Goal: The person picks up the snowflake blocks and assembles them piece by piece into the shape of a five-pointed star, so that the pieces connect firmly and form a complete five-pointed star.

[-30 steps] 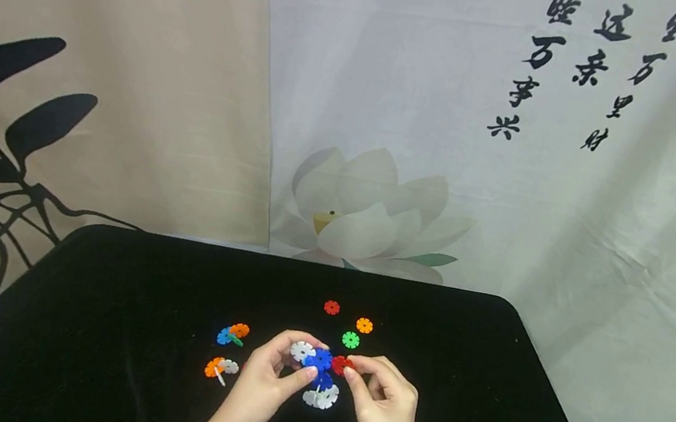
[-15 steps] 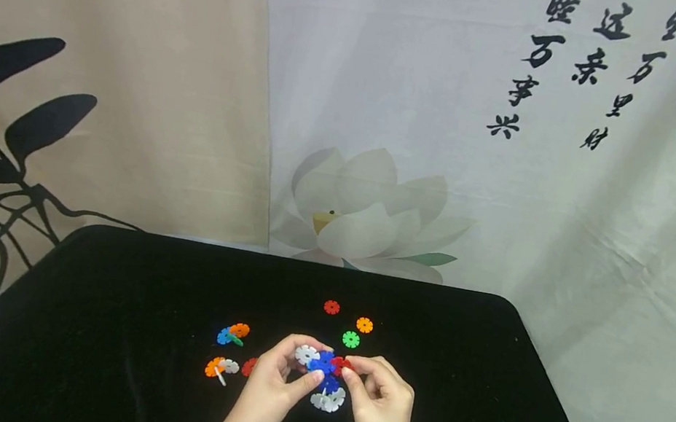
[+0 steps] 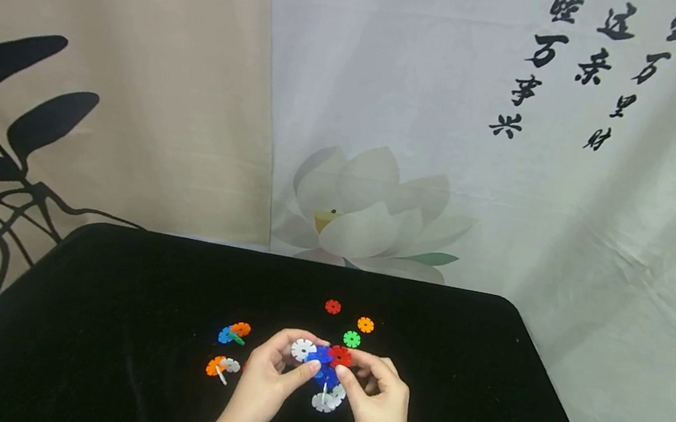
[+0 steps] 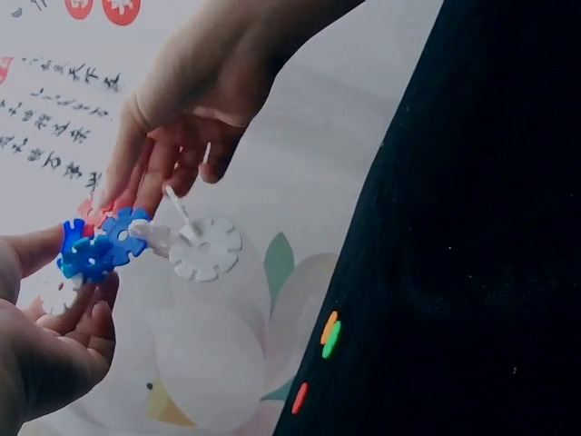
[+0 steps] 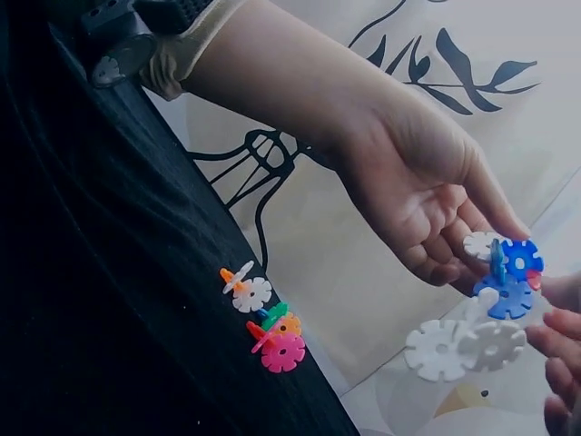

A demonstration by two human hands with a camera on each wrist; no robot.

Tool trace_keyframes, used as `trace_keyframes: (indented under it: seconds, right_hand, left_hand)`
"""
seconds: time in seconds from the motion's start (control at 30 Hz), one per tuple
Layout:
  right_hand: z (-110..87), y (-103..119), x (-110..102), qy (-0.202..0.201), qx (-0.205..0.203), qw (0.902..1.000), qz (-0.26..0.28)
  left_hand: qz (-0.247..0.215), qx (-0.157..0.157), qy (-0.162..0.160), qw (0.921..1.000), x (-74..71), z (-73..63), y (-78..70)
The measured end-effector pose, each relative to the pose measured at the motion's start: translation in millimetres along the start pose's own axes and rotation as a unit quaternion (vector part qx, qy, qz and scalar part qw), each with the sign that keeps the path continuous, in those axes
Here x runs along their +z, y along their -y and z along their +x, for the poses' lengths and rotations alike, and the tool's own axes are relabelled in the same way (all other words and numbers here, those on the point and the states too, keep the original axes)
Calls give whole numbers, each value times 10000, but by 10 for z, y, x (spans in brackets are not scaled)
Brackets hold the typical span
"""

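My left hand (image 3: pixel 267 381) pinches a built-up piece of notched plastic snowflake discs between thumb and fingers. Blue discs (image 3: pixel 322 354) form its middle, and a white disc (image 3: pixel 303 350) sits beside the left fingers. More white discs (image 5: pixel 440 350) hang from its lower end, as the right wrist view shows. My right hand (image 3: pixel 376 405) pinches a red disc (image 3: pixel 340 356) at the piece's right side, where it overlaps the blue. In the left wrist view this red disc (image 4: pixel 98 214) is partly hidden behind blue.
Beyond the hands, single red (image 3: pixel 332 307), orange (image 3: pixel 366 325) and green discs (image 3: pixel 352 339) lie on the black cloth (image 3: pixel 479 410). To the left are a blue-orange-green cluster (image 3: pixel 234 333) and an orange-white cluster (image 3: pixel 218 367). Another red disc shows barely past the left hand.
The red disc has turned its face more toward the head camera and risen slightly. The right hand has shifted a little left, and the piece has tilted between the hands.
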State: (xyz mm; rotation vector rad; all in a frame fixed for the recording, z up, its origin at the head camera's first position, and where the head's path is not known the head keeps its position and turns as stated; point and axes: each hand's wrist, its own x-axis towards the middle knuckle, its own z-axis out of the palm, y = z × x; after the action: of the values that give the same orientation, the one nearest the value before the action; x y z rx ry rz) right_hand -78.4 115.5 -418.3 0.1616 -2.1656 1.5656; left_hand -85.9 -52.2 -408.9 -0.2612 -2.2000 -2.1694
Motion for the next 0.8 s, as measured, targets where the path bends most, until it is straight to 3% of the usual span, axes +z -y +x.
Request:
trace_keyframes:
  seconds: [0.3,0.5,0.67,0.8]
  right_hand:
    - [-10,21,-21,-84,61,9994,322]
    - [8,56,-42,-215,296,9979,541]
    - [44,222,-88,-366,406,9973,498]
    - [71,139,-112,-393,345,9978,410]
  left_hand:
    - [38,-110,447,9989,7,0,45]
    - [181,-2,719,9972,-30,20,59]
    - [443,111,460,9979,-143,77,72]
    - [725,117,-25,9973,-328,156,120]
